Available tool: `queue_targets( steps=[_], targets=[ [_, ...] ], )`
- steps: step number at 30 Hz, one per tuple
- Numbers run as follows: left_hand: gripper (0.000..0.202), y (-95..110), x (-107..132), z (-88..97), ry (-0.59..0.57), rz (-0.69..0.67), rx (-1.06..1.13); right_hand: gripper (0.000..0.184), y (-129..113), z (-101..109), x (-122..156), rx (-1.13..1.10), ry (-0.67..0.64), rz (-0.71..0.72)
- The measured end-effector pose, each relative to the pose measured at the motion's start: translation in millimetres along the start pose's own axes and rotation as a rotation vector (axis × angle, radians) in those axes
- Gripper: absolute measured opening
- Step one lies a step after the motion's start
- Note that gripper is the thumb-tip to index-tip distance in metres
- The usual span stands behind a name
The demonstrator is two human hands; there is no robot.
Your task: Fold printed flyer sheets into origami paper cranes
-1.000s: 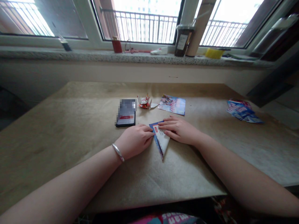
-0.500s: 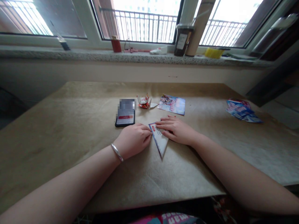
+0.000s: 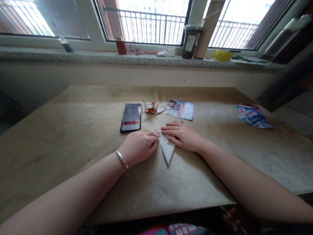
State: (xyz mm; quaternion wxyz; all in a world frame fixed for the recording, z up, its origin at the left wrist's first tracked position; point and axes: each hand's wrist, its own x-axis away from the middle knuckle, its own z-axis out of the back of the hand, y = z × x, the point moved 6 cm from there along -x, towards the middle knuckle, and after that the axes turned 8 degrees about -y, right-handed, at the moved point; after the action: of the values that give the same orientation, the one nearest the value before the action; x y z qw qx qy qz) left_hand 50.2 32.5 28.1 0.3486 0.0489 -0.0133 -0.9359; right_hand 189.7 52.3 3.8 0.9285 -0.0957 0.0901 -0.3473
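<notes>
Paper [image 3: 168,152]'s folded into a white triangle, red mark [image 3: 159,134] top left, tip toward the table [image 3: 195,182]'s near edge, lying between that and the far edge. Jar [image 3: 189,44] on the sill [image 3: 146,60] looks dark, can't tell what's inside. Right hand [image 3: 183,135] lies flat over the paper's right side; left hand [image 3: 144,144], apart from it, is curled at the left edge, can't tell if pinching.
</notes>
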Motion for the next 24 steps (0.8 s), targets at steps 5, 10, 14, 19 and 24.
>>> queue_targets(
  steps=[5, 10, 14, 19, 24],
  targets=[
    [0.026, -1.0, -0.2, -1.3, -0.003, -0.007, 0.011, 0.037, -0.5, -0.5, -0.4, -0.007, 0.015, 0.005],
    [0.025, 0.9, -2.2, -2.3, 0.01, -0.042, 0.024, 0.036, -0.1, -1.1, -1.0, 0.0, 0.012, 0.003],
    [0.022, 1.6, -3.9, -4.0, 0.043, -0.056, 0.069, 0.036, 0.3, -0.8, -0.7, -0.004, 0.01, -0.004],
    [0.021, 3.1, -4.6, -8.1, 0.038, -0.057, 0.091, 0.037, 1.1, -2.2, -1.1, -0.008, 0.013, 0.004],
    [0.023, 7.4, -4.8, -9.2, 0.0, -0.015, 0.056, 0.037, 0.7, -1.8, -2.7, -0.024, 0.021, 0.014]
  ],
)
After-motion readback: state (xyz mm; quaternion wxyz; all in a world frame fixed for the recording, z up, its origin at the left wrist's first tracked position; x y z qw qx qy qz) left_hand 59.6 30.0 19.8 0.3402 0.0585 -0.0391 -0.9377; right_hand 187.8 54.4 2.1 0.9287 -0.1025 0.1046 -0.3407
